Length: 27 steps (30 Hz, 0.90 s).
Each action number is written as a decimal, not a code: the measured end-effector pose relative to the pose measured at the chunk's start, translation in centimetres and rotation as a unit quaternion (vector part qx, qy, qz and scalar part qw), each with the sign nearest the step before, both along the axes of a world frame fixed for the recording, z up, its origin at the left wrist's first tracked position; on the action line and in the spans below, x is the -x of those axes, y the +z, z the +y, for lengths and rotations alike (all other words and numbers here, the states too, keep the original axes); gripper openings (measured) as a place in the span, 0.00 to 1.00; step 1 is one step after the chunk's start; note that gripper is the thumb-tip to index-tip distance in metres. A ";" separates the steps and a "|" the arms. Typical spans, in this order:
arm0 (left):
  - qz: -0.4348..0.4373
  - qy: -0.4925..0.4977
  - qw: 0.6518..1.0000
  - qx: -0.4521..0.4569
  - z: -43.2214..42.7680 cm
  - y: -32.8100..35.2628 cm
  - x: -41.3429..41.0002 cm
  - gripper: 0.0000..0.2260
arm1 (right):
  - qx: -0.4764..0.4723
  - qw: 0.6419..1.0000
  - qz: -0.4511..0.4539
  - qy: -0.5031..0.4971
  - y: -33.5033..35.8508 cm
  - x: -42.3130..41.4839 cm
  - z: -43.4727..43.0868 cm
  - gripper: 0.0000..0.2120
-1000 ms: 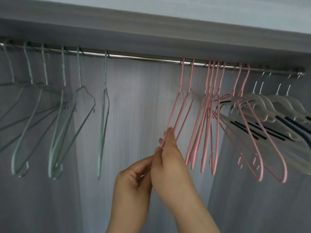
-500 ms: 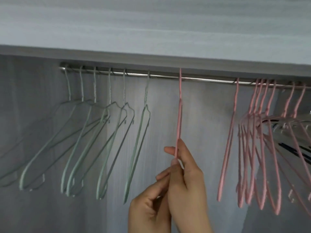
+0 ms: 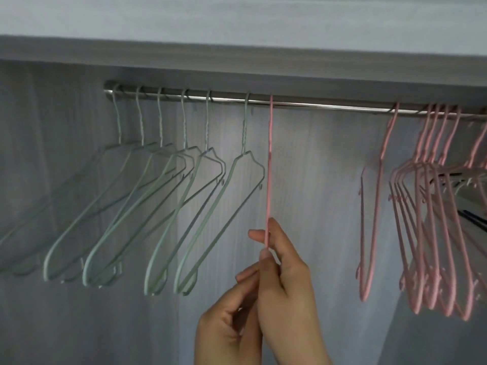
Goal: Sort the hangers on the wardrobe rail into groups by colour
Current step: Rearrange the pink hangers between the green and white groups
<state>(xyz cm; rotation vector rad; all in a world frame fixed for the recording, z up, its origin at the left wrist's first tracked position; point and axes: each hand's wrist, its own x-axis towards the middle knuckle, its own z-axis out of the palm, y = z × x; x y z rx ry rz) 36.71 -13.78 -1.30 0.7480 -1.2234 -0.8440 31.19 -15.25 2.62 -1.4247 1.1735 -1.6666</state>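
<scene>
A steel rail point(image 3: 316, 104) runs under the wardrobe shelf. Several pale green wire hangers point(image 3: 163, 206) hang along its left part. Several pink hangers point(image 3: 432, 206) crowd together at the right. One pink hanger point(image 3: 269, 167) hangs alone, edge-on, just right of the last green one. My right hand point(image 3: 284, 285) pinches its lower part between thumb and forefinger. Just beneath, my left hand point(image 3: 226, 314) is curled, with its fingertips meeting the hanger's lower end beside the right hand.
White hangers with dark bars point(image 3: 474, 180) peek in at the far right edge behind the pink ones. A grey shelf point(image 3: 237, 48) sits close above the rail. A bare stretch of rail lies between the lone pink hanger and the pink group.
The held pink hanger has slid left along the rail, away from the pink group to just beside the green hangers. Both hands moved with it, and the view shifted left.
</scene>
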 end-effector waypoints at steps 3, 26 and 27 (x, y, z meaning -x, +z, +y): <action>0.009 0.001 1.000 0.004 -0.1 -0.4 -0.4 0.15 | 0.005 1.000 0.012 -0.004 -0.2 -0.4 -0.2 0.21; -0.199 0.189 0.883 0.381 1.6 1.0 2.8 0.14 | 0.015 0.878 0.302 -0.370 2.9 12.9 5.6 0.20; -0.194 0.161 0.892 0.376 1.9 1.2 3.2 0.15 | 0.020 0.875 0.303 -0.377 3.1 12.6 5.5 0.19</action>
